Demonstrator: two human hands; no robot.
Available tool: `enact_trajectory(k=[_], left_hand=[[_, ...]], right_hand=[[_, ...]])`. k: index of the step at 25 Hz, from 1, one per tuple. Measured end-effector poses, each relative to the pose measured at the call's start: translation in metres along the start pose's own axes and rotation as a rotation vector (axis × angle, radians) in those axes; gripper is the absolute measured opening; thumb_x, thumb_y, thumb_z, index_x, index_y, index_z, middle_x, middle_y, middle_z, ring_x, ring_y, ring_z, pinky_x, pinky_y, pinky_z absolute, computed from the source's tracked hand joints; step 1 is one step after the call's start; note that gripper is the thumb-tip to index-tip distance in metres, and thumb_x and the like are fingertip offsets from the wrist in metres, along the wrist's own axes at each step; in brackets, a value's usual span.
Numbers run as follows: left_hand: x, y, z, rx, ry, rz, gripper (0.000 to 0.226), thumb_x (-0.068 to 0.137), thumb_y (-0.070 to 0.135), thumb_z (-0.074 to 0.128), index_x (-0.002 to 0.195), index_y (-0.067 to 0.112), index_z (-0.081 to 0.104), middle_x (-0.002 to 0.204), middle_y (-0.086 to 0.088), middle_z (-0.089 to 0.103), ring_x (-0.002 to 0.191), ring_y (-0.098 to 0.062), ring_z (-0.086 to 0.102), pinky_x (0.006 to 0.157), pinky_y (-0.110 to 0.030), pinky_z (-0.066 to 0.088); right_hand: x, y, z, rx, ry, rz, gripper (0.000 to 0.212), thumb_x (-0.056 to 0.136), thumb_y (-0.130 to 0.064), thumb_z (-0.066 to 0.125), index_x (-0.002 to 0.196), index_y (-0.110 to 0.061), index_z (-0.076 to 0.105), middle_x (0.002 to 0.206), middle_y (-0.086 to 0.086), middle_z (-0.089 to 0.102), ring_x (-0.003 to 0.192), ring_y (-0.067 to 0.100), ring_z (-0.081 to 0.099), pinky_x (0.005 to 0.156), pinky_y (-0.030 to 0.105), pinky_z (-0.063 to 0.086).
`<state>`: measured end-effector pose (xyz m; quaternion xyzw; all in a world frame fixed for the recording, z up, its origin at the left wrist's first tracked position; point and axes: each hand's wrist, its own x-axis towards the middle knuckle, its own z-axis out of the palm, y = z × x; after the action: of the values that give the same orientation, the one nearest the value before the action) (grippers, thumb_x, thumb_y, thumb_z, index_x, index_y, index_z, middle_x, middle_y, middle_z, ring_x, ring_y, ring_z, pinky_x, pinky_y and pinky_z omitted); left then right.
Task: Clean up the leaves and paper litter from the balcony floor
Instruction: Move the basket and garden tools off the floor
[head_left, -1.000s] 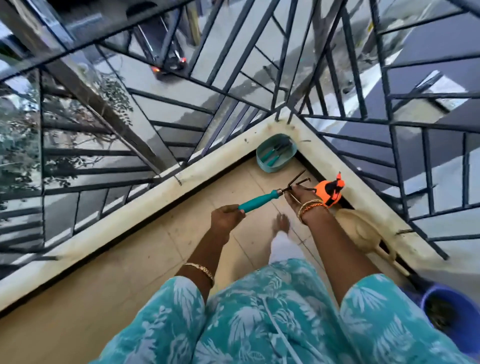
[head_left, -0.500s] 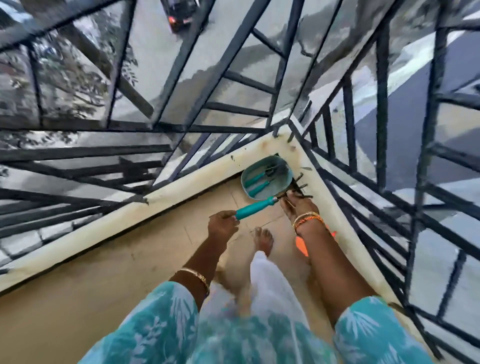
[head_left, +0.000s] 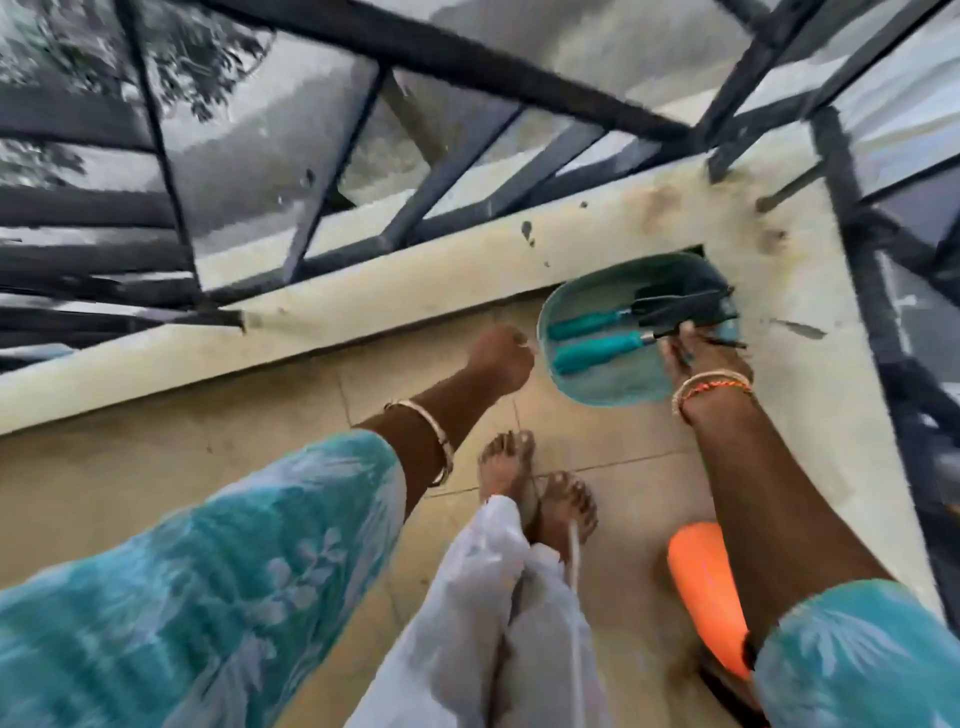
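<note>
Head view, blurred by motion throughout; fine detail is lost. Right hand reaches into a teal tub set in the balcony corner, fingers curled around the dark metal end of a hand rake with a teal handle; the prongs stick out past the fingers toward the ledge. A second teal-handled tool lies in the tub beside it, its dark head merging into shadow at the tub's far end, shape unclear. Left hand is apart from the right, just left of the tub, fingers curled in a loose fist, holding nothing that shows. Bangles on both wrists. An orange object lies on the floor by the right forearm, partly covered by the arm and sleeve; what it is cannot be told. Two bare feet stand on the floor, beige tile with thin joints. No leaves or paper can be picked out on the tiles seen here; the lower frame is filled by teal patterned sleeves and white trousers. A pale, stained concrete ledge borders the floor on two sides, with dark metal railing above it, street and foliage behind. No writing or labels legible.
</note>
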<state>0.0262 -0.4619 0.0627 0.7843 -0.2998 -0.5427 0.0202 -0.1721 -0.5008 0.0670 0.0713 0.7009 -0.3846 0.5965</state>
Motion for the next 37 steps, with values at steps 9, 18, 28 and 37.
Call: enact_trajectory(k=[9,18,28,37], left_hand=[[0.06,-0.02,0.035,-0.173,0.008,-0.067,0.017,0.094,0.017,0.059,0.079,0.013,0.055,0.081,-0.01,0.065,0.065,-0.019,0.061,0.067,-0.033,0.054],[0.05,-0.019,0.035,0.005,-0.005,-0.04,0.017,0.091,0.002,0.058,0.108,0.007,0.06,0.102,-0.014,0.068,0.085,-0.022,0.068,0.069,-0.032,0.056],[-0.044,-0.004,0.01,0.484,0.16,0.231,0.044,0.09,0.005,0.049,0.133,0.006,0.05,0.133,-0.014,0.053,0.119,-0.028,0.051,0.094,-0.035,0.046],[-0.226,0.007,-0.072,1.006,0.352,0.49,0.071,0.086,0.031,0.036,0.151,0.005,0.023,0.158,-0.022,0.01,0.146,-0.036,0.012,0.116,-0.047,0.017]], right_hand=[[0.104,0.059,0.006,0.051,0.033,-0.039,0.008,0.088,0.001,0.058,0.083,-0.004,0.056,0.071,0.005,0.063,0.055,0.01,0.063,0.061,0.023,0.057],[0.115,0.061,-0.007,-0.101,0.03,0.041,0.012,0.086,-0.001,0.062,0.077,-0.002,0.055,0.078,0.013,0.065,0.057,0.011,0.065,0.07,0.024,0.058],[-0.006,0.039,-0.018,-0.867,0.116,-0.48,0.018,0.085,-0.009,0.052,0.1,-0.011,0.063,0.098,0.009,0.065,0.088,0.026,0.061,0.085,0.038,0.05],[-0.211,0.004,-0.001,-1.403,0.106,-1.165,0.051,0.086,-0.021,0.049,0.131,0.003,0.045,0.14,0.027,0.039,0.127,0.041,0.038,0.104,0.046,0.032]])
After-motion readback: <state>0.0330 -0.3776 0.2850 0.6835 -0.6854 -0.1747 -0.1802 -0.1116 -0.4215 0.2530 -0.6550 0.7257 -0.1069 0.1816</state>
